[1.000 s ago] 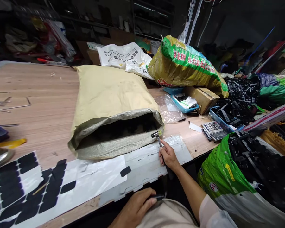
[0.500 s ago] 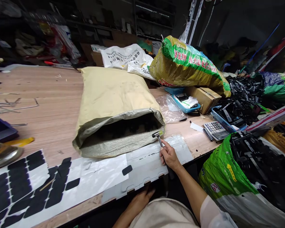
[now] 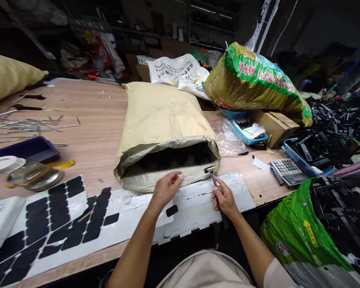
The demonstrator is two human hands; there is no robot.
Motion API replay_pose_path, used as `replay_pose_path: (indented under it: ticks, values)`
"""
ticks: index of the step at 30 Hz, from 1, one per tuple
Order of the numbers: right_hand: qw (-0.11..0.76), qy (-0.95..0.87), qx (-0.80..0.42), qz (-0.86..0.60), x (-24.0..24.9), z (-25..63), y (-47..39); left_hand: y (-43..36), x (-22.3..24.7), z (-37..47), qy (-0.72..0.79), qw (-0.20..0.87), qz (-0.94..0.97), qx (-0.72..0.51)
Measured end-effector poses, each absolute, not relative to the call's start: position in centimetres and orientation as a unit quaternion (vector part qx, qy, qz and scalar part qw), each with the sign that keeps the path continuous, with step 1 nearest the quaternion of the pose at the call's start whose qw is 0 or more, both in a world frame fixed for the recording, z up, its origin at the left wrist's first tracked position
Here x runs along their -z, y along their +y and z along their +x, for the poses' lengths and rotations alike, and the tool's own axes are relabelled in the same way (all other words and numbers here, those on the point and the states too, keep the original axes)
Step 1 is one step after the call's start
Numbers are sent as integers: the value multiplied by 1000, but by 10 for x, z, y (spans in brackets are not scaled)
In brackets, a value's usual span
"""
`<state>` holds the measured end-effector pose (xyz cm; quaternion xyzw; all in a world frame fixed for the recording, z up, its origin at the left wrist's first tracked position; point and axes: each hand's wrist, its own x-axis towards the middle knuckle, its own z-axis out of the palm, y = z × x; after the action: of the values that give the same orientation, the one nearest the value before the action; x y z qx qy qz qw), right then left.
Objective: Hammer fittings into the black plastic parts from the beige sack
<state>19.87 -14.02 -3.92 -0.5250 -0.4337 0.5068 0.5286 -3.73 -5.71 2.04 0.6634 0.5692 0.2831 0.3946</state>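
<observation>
My right hand [image 3: 224,198] grips a small hammer [image 3: 214,179] by its handle. The hammer has a metal head with a yellowish face and is held up just before the right corner of a sack's mouth. That tan paper sack [image 3: 165,114] lies on the table with its mouth gaping towards me; dark items inside are hard to make out. My left hand [image 3: 167,187] is over the lower lip of the sack, fingers loosely extended with nothing visible in them. Whether it touches the lip I cannot tell. A black rounded pad [image 3: 172,211] lies below it on the white sheet.
Sheets of black pads [image 3: 60,216] cover the front left, beside a white container [image 3: 3,222], a glass jar [image 3: 36,176] and a purple tray [image 3: 28,150]. Metal rods lie behind. A calculator [image 3: 288,168], blue baskets and a green sack [image 3: 291,224] of black parts stand right.
My left hand has risen from below the table edge to the sack's mouth. The view has turned left. My right hand still holds the hammer in nearly the same place.
</observation>
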Motion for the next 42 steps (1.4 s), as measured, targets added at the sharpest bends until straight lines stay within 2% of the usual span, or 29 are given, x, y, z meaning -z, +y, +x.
replay_pose_path:
  ticks: [3, 5, 8, 20, 25, 29, 34, 39, 42]
  values:
    - [531, -433, -509, -521, 39, 199, -139, -14, -10, -48, 707, 178, 604, -321]
    - [533, -430, -510, -520, 39, 199, -139, 3, -6, -52, 755, 127, 577, -285]
    - [535, -423, -510, -525, 37, 199, -139, 11, -2, -56, 783, 132, 560, -235]
    - [538, -418, -508, -527, 34, 197, -138, 11, 8, -63, 788, 132, 577, -170]
    - [539, -421, -510, -522, 35, 198, -138, -16, 7, -73, 772, 120, 566, -262]
    - [541, -425, -513, -514, 38, 199, -138, -50, 18, -61, 665, 171, 629, -363]
    - [539, -429, -509, -515, 40, 198, -138, -69, 34, -25, 550, 264, 712, -348]
    - [527, -446, -491, -531, 40, 197, -139, -68, 36, -6, 559, 205, 760, -263]
    - [513, -461, -478, -544, 40, 197, -139, -66, 35, -1, 569, 168, 764, -253]
